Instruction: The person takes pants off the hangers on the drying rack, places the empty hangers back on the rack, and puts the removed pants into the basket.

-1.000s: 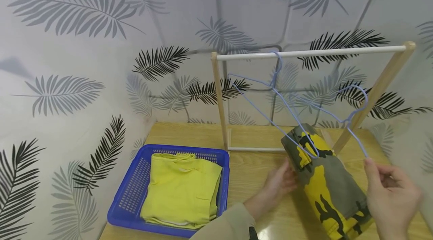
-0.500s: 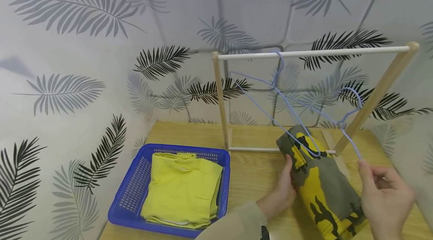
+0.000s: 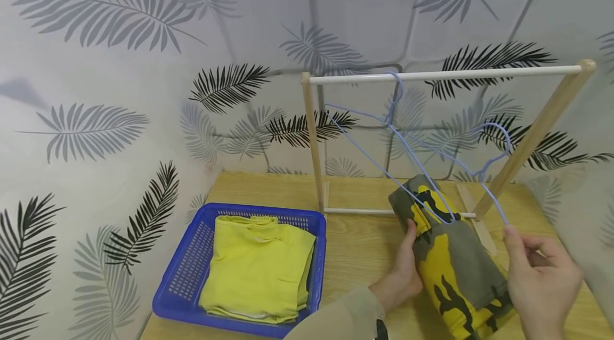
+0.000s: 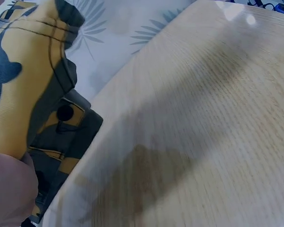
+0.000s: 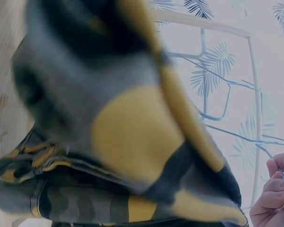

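1. My left hand (image 3: 405,273) grips the side of the folded grey, yellow and black camouflage cloth garment (image 3: 470,260), thumb on the upper face, the other fingers hidden by the fabric
2. My right hand (image 3: 544,270) pinches one end of a thin pale-blue hanger (image 3: 479,174) between thumb and fingers, its hook free of any rail
3. The garment is held, tilted, above the pale wood-grain bench (image 3: 360,255), in front of the low rack with wooden posts and white rails (image 3: 479,73)
4. A second pale-blue hanger (image 3: 387,120) hangs from the upper rail; its lower corner crosses the garment in the head view, contact uncertain
5. Left of these, a blue perforated plastic basket (image 3: 184,270) holds a folded bright yellow cloth garment (image 3: 259,270)
6. Step in hand, as I judge it: fitting the garment to the hanger in my right hand; whether its lower bar lies inside the fold I cannot tell
7. The next move appears to call for steadying the hanger while my left hand evens the cloth across it, clear of the second hanger
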Demonstrator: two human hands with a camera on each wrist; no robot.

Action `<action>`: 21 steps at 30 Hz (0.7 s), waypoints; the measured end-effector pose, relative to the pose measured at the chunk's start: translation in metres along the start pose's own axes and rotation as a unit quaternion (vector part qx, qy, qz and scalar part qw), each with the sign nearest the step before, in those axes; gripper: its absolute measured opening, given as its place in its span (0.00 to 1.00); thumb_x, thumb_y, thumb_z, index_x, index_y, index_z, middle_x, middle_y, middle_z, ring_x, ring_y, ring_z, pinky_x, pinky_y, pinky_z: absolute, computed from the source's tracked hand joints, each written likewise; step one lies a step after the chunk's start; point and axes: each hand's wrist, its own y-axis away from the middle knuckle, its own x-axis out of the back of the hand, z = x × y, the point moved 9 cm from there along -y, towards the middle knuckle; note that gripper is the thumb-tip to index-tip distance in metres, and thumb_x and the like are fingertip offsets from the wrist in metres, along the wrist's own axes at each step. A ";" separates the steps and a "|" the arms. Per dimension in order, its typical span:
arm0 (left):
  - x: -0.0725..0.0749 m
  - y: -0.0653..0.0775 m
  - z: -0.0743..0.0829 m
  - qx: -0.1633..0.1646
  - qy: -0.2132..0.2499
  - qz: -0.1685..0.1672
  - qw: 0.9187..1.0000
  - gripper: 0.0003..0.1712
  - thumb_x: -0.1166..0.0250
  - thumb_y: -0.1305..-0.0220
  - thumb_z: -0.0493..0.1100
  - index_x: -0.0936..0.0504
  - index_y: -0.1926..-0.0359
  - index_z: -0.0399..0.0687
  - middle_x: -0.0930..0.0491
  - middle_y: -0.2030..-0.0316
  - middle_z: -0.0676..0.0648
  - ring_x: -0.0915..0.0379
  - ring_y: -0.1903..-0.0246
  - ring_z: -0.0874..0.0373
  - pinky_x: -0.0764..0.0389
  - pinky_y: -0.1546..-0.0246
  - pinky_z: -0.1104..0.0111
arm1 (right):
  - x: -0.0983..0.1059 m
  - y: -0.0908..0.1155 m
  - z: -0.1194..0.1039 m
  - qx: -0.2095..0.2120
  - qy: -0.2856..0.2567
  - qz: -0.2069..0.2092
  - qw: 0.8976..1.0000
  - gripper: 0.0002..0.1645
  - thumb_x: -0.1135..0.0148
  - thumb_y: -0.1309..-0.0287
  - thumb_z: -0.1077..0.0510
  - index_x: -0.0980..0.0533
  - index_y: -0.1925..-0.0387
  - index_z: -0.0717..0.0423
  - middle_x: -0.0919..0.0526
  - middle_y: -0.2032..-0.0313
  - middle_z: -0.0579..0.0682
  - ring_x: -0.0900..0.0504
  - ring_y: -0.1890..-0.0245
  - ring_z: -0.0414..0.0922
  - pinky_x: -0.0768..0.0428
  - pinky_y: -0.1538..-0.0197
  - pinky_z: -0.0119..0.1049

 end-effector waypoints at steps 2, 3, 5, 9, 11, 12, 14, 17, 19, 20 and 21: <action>-0.001 0.001 0.000 0.005 -0.008 -0.009 1.000 0.40 0.38 0.39 0.81 0.16 0.45 0.56 0.12 0.53 0.58 0.19 0.54 0.64 0.23 0.45 0.72 | 0.000 0.000 0.002 -0.007 0.002 -0.001 1.000 0.21 0.29 0.38 0.68 0.21 0.79 0.40 0.18 0.78 0.18 0.22 0.85 0.20 0.31 0.83 0.16; -0.002 0.002 0.001 0.005 -0.013 -0.012 1.000 0.40 0.37 0.39 0.81 0.16 0.45 0.55 0.12 0.53 0.58 0.19 0.54 0.64 0.22 0.45 0.72 | 0.000 0.000 0.003 -0.010 0.003 -0.002 1.000 0.21 0.29 0.37 0.68 0.21 0.79 0.41 0.17 0.78 0.18 0.22 0.85 0.20 0.31 0.83 0.17; -0.001 0.003 0.003 0.005 -0.023 -0.015 1.000 0.39 0.36 0.39 0.80 0.16 0.46 0.55 0.12 0.54 0.58 0.19 0.55 0.64 0.22 0.46 0.72 | 0.000 -0.001 0.005 -0.016 0.005 -0.004 1.000 0.21 0.29 0.37 0.68 0.21 0.79 0.40 0.17 0.78 0.18 0.21 0.84 0.20 0.30 0.83 0.17; 0.001 0.002 0.007 0.000 -0.029 -0.009 1.000 0.36 0.34 0.38 0.77 0.16 0.46 0.54 0.12 0.53 0.57 0.18 0.54 0.63 0.21 0.45 0.71 | 0.000 -0.003 0.011 -0.021 0.006 -0.009 1.000 0.23 0.29 0.37 0.68 0.22 0.79 0.37 0.18 0.77 0.18 0.22 0.84 0.20 0.30 0.82 0.16; 0.002 0.003 0.010 -0.002 -0.026 -0.008 1.000 0.35 0.33 0.37 0.75 0.16 0.45 0.54 0.13 0.51 0.56 0.18 0.53 0.63 0.21 0.43 0.70 | -0.001 -0.003 0.013 -0.023 0.005 -0.011 1.000 0.24 0.29 0.38 0.68 0.22 0.80 0.37 0.18 0.77 0.18 0.22 0.85 0.20 0.30 0.82 0.16; 0.002 0.003 0.011 -0.005 -0.025 -0.009 1.000 0.34 0.33 0.36 0.74 0.16 0.45 0.54 0.12 0.50 0.56 0.18 0.52 0.63 0.21 0.42 0.69 | -0.001 -0.004 0.014 -0.024 0.008 -0.012 1.000 0.24 0.29 0.37 0.68 0.22 0.80 0.37 0.18 0.78 0.18 0.23 0.86 0.20 0.31 0.82 0.16; 0.001 0.003 0.015 -0.014 -0.021 -0.011 1.000 0.33 0.33 0.35 0.72 0.16 0.45 0.52 0.12 0.50 0.55 0.17 0.52 0.63 0.20 0.42 0.68 | -0.002 -0.004 0.016 -0.027 0.012 -0.015 0.999 0.23 0.29 0.38 0.67 0.21 0.81 0.38 0.18 0.79 0.19 0.24 0.87 0.21 0.31 0.82 0.16; -0.002 0.004 0.022 -0.032 -0.018 -0.024 0.999 0.28 0.34 0.31 0.68 0.16 0.46 0.53 0.11 0.52 0.56 0.15 0.54 0.63 0.18 0.44 0.69 | -0.002 -0.004 0.021 -0.037 0.018 -0.020 0.999 0.24 0.28 0.38 0.67 0.22 0.83 0.39 0.19 0.81 0.19 0.26 0.87 0.21 0.32 0.82 0.17; -0.003 0.005 0.026 -0.044 -0.019 -0.025 0.999 0.26 0.34 0.30 0.67 0.15 0.48 0.52 0.10 0.55 0.56 0.15 0.56 0.64 0.17 0.48 0.70 | -0.002 -0.005 0.024 -0.042 0.016 -0.024 0.999 0.23 0.29 0.38 0.67 0.21 0.83 0.40 0.19 0.82 0.21 0.27 0.87 0.22 0.32 0.81 0.17; -0.004 0.005 0.028 -0.049 -0.020 -0.027 0.998 0.25 0.35 0.29 0.66 0.15 0.48 0.53 0.10 0.56 0.56 0.14 0.56 0.64 0.16 0.48 0.70 | -0.003 -0.005 0.025 -0.043 0.019 -0.028 0.999 0.24 0.29 0.38 0.67 0.21 0.84 0.39 0.20 0.83 0.21 0.28 0.86 0.22 0.32 0.80 0.17; -0.005 0.006 0.029 -0.053 -0.021 -0.030 0.998 0.24 0.35 0.28 0.66 0.15 0.48 0.53 0.10 0.56 0.57 0.14 0.56 0.64 0.16 0.49 0.70 | -0.004 -0.005 0.026 -0.041 0.019 -0.034 0.998 0.24 0.29 0.37 0.67 0.21 0.84 0.39 0.20 0.84 0.22 0.29 0.87 0.23 0.33 0.80 0.18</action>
